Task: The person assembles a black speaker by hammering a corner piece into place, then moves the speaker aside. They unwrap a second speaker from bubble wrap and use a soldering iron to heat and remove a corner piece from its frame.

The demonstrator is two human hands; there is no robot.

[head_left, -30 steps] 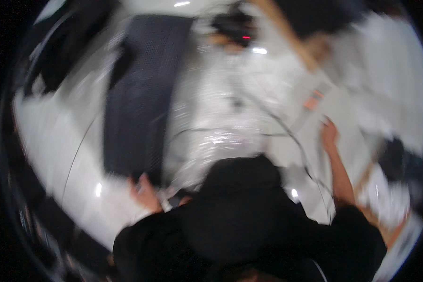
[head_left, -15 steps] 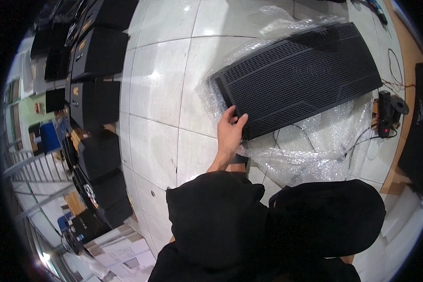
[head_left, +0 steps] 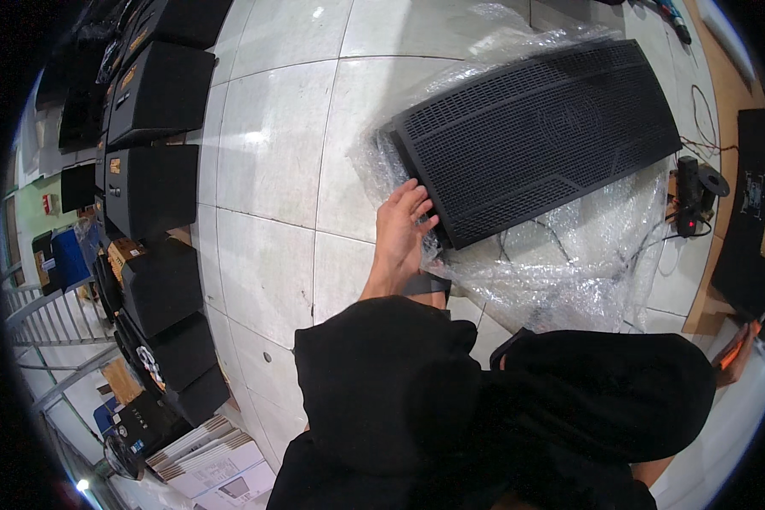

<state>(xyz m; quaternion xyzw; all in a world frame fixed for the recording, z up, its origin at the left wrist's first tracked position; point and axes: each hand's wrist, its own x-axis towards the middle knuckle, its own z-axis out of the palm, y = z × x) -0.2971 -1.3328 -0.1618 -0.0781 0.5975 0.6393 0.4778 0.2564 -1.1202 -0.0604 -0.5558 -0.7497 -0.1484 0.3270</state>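
A large black loudspeaker grille (head_left: 544,136), perforated and with a raised emblem, lies slanted on clear bubble wrap (head_left: 535,289). My left hand (head_left: 402,225) is at its near left corner. The fingers are bent but apart, with their tips at or touching the grille's left edge, and nothing shows in them. At the far right rim, beyond my right knee, a blurred orange object (head_left: 741,344) shows beside a skin-toned patch. That patch may be my right hand; its fingers cannot be made out.
Black speaker cabinets (head_left: 153,191) stand in a row at the left. Flat white cartons (head_left: 225,472) lie lower left. A black power strip (head_left: 688,195) with a red light and cables sits right of the grille. A dark panel (head_left: 744,221) lies further right on brown board.
My left hand has shifted slightly left, and its thumb and fingers have come off their pinch on the grille's edge. The orange object has come into view at the right. The view has moved slightly.
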